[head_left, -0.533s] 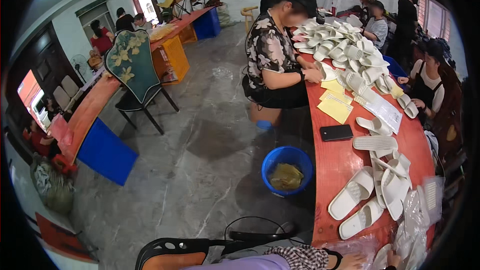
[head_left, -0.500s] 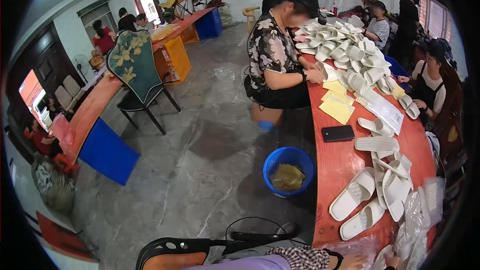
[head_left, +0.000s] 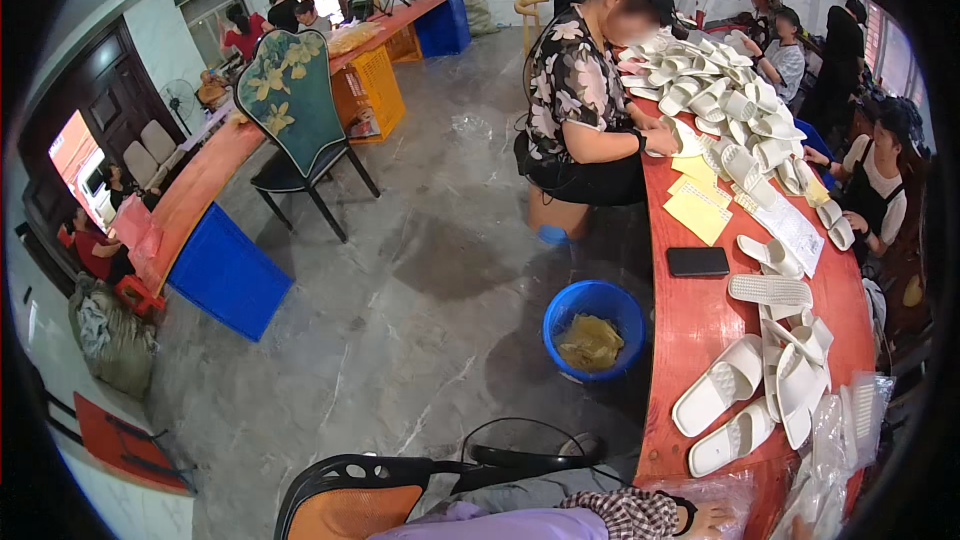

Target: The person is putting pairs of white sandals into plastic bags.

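My left hand (head_left: 708, 517) comes in at the lower edge, past a checkered sleeve and a dark wristband. Its fingers lie stretched out on a clear plastic bag (head_left: 735, 488) on the red table. Of my right hand only a blurred bit of skin (head_left: 801, 530) shows at the bottom edge, beside clear plastic; its fingers are hidden. Just beyond my hands lie two white slippers, one (head_left: 716, 387) above the other (head_left: 732, 437). More white slippers (head_left: 797, 380) overlap to their right. Bagged slippers (head_left: 832, 440) lie at the near right.
The red table (head_left: 690, 325) bears a black phone (head_left: 697, 261), yellow paper sheets (head_left: 698, 212) and a slipper heap (head_left: 715, 90). A co-worker (head_left: 580, 80) stands at its left side, handling a slipper. A blue bin (head_left: 557, 335) and an orange chair (head_left: 352, 512) are on the floor.
The view has shifted, so the table sits slightly further right and lower. My right hand and the white slipper beside it have mostly dropped out of the picture. My left hand stays on the plastic.
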`<state>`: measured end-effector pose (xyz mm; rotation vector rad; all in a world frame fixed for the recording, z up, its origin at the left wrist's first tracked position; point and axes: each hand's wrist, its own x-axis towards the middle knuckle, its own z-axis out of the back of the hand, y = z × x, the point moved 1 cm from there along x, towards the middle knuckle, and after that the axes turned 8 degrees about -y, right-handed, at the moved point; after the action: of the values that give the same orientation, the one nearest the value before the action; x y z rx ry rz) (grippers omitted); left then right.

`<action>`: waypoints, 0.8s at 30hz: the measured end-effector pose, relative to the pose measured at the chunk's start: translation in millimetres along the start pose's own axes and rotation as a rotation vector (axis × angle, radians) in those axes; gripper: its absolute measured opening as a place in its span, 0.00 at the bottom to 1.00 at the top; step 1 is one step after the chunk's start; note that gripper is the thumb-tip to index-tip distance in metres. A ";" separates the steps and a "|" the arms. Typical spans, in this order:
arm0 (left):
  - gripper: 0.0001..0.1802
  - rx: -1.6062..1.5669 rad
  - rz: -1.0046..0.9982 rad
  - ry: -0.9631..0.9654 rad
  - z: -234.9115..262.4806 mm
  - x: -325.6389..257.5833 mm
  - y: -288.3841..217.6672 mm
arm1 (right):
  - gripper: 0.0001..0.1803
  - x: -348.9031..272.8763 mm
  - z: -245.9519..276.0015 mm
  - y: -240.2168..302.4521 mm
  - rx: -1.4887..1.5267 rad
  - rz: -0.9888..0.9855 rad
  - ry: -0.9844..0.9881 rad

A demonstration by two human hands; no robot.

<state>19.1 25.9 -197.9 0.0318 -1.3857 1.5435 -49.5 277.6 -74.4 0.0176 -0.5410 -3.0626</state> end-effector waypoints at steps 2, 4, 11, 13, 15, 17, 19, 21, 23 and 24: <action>0.44 -0.148 0.027 0.101 -34.8 1.7 -5.8 | 0.35 -34.5 34.7 -5.7 -0.019 -0.033 0.002; 0.49 -0.091 0.114 0.010 -58.4 -22.6 97.0 | 0.36 43.3 52.9 92.3 -0.025 0.219 0.051; 0.50 0.115 -0.133 0.414 -32.2 4.7 7.3 | 0.42 -221.6 197.1 119.2 -0.080 -0.377 -0.197; 0.52 0.326 -0.101 0.439 -21.5 1.7 7.6 | 0.45 -225.5 209.7 179.4 0.018 -0.410 -0.149; 0.53 0.402 -0.097 0.576 -28.6 5.2 11.8 | 0.49 -240.3 215.5 210.0 -0.298 -0.144 -0.134; 0.46 0.543 -0.277 0.543 -32.5 2.9 10.6 | 0.48 -252.8 201.8 216.3 -0.418 -0.107 -0.053; 0.37 0.268 0.204 0.703 -42.0 -2.2 20.2 | 0.41 -263.3 173.7 185.5 -0.607 0.136 -0.028; 0.36 0.258 0.169 0.692 -38.5 -6.6 25.7 | 0.36 -267.4 135.3 154.2 -0.674 0.294 0.079; 0.35 0.219 0.082 0.660 -45.1 -4.4 25.7 | 0.37 -282.7 85.1 117.0 -0.713 0.428 0.111; 0.34 0.221 0.057 0.631 -38.9 -5.7 29.7 | 0.32 -281.9 60.5 104.9 -0.717 0.431 0.113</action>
<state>24.2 56.8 -236.0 -0.3347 -0.7225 1.5641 234.3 209.1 20.0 0.0482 0.5042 -2.6254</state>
